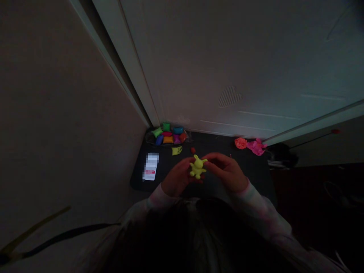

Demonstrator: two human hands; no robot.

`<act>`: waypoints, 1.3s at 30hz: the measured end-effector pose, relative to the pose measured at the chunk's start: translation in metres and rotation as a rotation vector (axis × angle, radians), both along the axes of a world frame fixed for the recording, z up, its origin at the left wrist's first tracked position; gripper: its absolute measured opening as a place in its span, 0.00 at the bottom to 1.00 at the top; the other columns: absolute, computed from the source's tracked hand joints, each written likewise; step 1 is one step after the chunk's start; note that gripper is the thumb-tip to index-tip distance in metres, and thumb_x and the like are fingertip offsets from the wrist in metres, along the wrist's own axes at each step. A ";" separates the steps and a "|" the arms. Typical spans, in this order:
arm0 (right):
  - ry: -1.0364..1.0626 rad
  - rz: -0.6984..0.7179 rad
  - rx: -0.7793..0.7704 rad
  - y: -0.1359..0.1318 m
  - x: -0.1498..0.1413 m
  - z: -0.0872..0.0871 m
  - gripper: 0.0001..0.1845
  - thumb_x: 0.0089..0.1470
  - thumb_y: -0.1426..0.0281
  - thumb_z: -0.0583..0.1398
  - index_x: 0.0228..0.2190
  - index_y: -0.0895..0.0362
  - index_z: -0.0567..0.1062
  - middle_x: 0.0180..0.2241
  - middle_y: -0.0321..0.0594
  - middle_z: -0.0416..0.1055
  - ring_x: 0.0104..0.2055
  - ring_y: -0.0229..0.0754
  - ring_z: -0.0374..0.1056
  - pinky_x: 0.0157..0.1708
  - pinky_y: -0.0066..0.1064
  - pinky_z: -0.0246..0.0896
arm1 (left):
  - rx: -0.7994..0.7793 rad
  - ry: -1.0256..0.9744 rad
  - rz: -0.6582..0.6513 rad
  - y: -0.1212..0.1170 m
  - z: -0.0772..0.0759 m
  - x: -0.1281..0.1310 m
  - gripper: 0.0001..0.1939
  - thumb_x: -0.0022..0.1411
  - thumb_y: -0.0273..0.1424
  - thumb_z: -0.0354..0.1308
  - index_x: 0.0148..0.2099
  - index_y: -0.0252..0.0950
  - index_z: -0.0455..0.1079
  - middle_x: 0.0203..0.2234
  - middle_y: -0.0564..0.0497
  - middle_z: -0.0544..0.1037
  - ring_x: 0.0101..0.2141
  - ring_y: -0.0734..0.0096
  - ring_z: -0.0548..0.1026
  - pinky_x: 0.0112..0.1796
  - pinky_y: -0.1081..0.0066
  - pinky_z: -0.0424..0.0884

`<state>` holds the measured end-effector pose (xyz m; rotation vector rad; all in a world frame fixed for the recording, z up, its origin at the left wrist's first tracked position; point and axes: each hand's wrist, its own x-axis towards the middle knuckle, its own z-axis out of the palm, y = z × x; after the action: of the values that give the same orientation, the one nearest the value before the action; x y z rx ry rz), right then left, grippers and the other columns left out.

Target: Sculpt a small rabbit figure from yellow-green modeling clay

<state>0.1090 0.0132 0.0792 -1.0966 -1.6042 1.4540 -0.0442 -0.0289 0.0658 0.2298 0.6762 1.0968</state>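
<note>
Between my two hands is a small yellow bunny-shaped clay figure (197,167), its ears, arms and feet showing against the dark table. My left hand (178,177) is closed around its back and side, with fingertips visible beneath it. The fingers of my right hand (229,172) are pinched at the ear on the right side of the figure. Just beyond my hands lie a small red lump (193,150) and a crumpled yellow packet (176,151).
Several colourful soft packets (167,139) lie in clear plastic at the table's back left. A lit phone (151,167) rests nearer on the left. A coral ruffled piece (241,143) and a pink piece (257,147) sit at back right. A pale panel (199,76) rises behind the table.
</note>
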 end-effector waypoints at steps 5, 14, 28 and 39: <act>-0.096 0.020 0.130 -0.004 -0.001 0.003 0.06 0.48 0.67 0.60 0.30 0.57 0.73 0.28 0.36 0.69 0.31 0.35 0.65 0.32 0.28 0.60 | 0.085 0.325 0.025 0.002 0.007 0.005 0.13 0.44 0.29 0.63 0.36 0.34 0.70 0.28 0.51 0.74 0.27 0.72 0.73 0.22 0.76 0.71; 0.182 -0.178 -0.033 -0.003 0.000 0.003 0.03 0.47 0.70 0.60 0.29 0.53 0.73 0.28 0.32 0.72 0.31 0.32 0.67 0.33 0.24 0.60 | 0.017 0.358 0.055 0.001 0.010 0.005 0.15 0.43 0.32 0.63 0.36 0.33 0.68 0.27 0.53 0.72 0.25 0.74 0.73 0.20 0.77 0.69; 0.005 0.060 -0.210 0.001 -0.003 0.003 0.11 0.42 0.67 0.62 0.32 0.56 0.74 0.25 0.34 0.70 0.26 0.33 0.64 0.26 0.26 0.59 | 0.324 1.134 -0.178 -0.002 0.008 0.001 0.14 0.47 0.35 0.60 0.37 0.34 0.70 0.31 0.50 0.73 0.31 0.70 0.70 0.33 0.71 0.65; -0.188 0.109 -0.003 0.002 -0.003 -0.002 0.06 0.44 0.67 0.60 0.26 0.56 0.73 0.25 0.35 0.68 0.26 0.34 0.63 0.26 0.27 0.57 | 0.394 1.221 -0.198 0.000 0.006 -0.002 0.13 0.47 0.34 0.59 0.37 0.34 0.71 0.32 0.49 0.74 0.33 0.69 0.71 0.35 0.71 0.64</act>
<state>0.1061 0.0155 0.0777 -1.1945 -1.8176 1.4590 -0.0457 -0.0286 0.0713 1.3405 1.4585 0.8055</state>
